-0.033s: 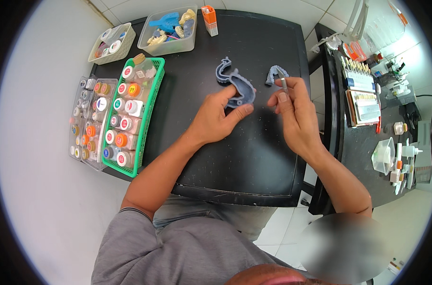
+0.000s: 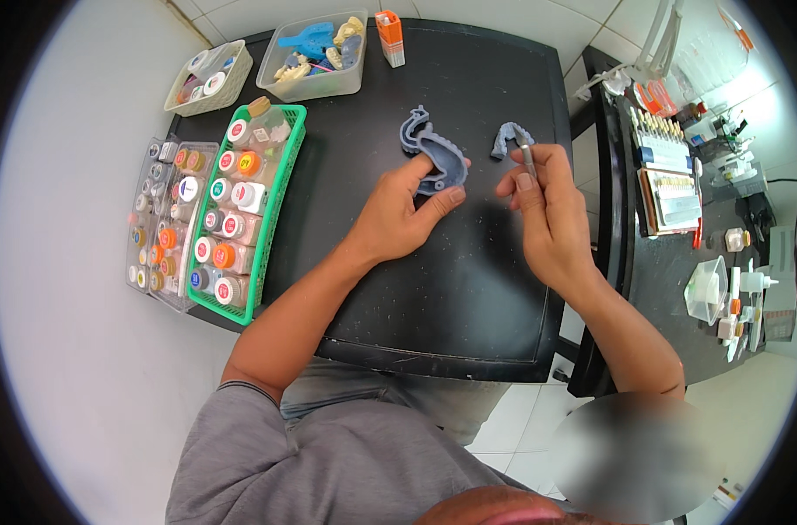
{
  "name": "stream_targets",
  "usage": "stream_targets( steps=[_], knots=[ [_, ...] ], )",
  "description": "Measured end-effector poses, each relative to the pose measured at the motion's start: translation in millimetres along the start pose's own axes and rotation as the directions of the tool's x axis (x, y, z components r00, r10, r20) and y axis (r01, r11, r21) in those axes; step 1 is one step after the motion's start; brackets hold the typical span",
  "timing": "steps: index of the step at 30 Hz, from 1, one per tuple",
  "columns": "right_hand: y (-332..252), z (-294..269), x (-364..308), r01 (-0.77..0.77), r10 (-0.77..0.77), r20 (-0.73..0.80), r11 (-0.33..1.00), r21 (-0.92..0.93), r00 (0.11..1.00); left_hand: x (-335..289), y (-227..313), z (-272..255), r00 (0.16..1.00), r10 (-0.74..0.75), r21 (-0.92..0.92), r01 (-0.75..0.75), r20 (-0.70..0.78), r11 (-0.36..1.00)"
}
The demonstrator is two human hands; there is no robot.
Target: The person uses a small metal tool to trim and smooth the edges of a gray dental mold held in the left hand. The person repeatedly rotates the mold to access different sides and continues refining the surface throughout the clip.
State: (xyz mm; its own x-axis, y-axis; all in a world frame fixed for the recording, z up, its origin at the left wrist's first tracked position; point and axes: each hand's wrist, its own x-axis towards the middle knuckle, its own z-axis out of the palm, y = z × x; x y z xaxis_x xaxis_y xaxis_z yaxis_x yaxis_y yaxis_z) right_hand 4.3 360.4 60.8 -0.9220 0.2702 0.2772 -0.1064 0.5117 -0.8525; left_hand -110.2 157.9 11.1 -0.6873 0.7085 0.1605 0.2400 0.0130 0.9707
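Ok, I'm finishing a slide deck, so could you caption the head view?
Left hand holding a blue-grey dental model, right hand a slim silvery tool, over a black table.

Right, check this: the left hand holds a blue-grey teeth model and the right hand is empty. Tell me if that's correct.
Not quite: the right hand isn't empty; the head view shows it holding a slim metal tool. The left hand does hold a blue-grey teeth model.
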Motion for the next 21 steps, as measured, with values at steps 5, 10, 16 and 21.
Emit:
stream_targets(
  steps=[5, 10, 16, 21],
  knots=[
    [-31, -20, 1, 0.326, -0.203, 0.334, 0.871, -0.368, 0.92, -1, -8, -1, 1.0, 0.01, 0.053, -0.009, -0.01, 0.999],
    [-12, -29, 8, 0.355, -0.24, 0.317, 0.854, -0.382, 0.918, 1, -4, 3, 0.999, 0.046, 0.045, -0.046, -0.004, 0.998],
    [-4, -20, 4, 0.285, -0.198, 0.259, 0.888, -0.362, 0.945, 2, -9, 3, 0.999, 0.044, 0.018, -0.044, 0.006, 0.999],
    [-2, -23, 2, 0.352, -0.224, 0.298, 0.791, -0.501, 0.928, 3, 1, 2, 0.996, 0.073, 0.108, -0.077, 0.044, 0.991]
  ],
)
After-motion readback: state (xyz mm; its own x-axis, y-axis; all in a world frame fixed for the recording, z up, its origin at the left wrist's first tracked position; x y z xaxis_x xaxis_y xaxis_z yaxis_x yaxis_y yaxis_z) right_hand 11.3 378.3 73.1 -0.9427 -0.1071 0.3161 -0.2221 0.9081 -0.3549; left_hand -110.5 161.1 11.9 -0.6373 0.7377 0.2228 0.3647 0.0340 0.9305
